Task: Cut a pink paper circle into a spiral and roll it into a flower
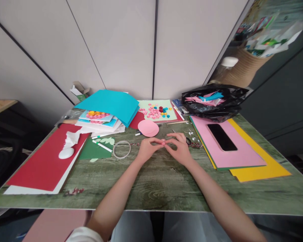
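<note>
My left hand and my right hand meet over the middle of the green wood-patterned table. Their fingertips pinch together on a small pink paper piece held between them. Just beyond the hands lies a pink paper circle. A light green sheet dotted with small pink, blue, red and yellow paper rolls lies farther back. A roll of clear tape lies left of my left hand.
Red card with a white tissue and a white oval object lies at left. Teal paper covers a stack of sheets. At right, a black phone rests on pink and yellow sheets, behind them a black bag of paper scraps.
</note>
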Motion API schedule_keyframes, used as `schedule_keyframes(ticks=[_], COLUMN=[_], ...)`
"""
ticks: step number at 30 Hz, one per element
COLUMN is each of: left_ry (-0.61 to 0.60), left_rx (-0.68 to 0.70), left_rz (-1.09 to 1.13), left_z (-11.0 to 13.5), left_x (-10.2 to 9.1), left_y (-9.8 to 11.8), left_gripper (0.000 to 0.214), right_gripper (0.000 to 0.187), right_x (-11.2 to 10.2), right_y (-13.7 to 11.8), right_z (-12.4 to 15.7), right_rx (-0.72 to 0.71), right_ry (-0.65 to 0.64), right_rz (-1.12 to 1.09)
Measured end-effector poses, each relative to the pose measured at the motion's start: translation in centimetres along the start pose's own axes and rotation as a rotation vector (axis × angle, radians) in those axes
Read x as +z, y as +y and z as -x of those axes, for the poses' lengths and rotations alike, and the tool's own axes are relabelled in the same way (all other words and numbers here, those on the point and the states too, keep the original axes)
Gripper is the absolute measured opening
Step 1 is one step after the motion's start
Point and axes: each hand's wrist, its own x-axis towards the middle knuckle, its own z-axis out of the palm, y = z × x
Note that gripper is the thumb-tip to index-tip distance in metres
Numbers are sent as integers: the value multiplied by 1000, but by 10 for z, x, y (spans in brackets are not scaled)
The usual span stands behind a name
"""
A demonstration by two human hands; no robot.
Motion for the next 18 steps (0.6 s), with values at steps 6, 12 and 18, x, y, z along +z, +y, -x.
schedule_keyframes(ticks=[6, 12, 18], left_ry=[-35, -61, -16], left_rx=[156, 115, -38], left_rz=[-395, -318, 35], left_z=[1, 0, -1], left_x=[2, 0, 1], left_y=[-6, -5, -3], left_gripper=[9, 15, 19], right_gripper=[12, 9, 9], right_x=[3, 1, -1], right_y=[2, 4, 2], right_z=[2, 1, 0], right_rx=[-63, -58, -47], right_ry=[-110, -102, -10], right_rz=[101, 105, 88])
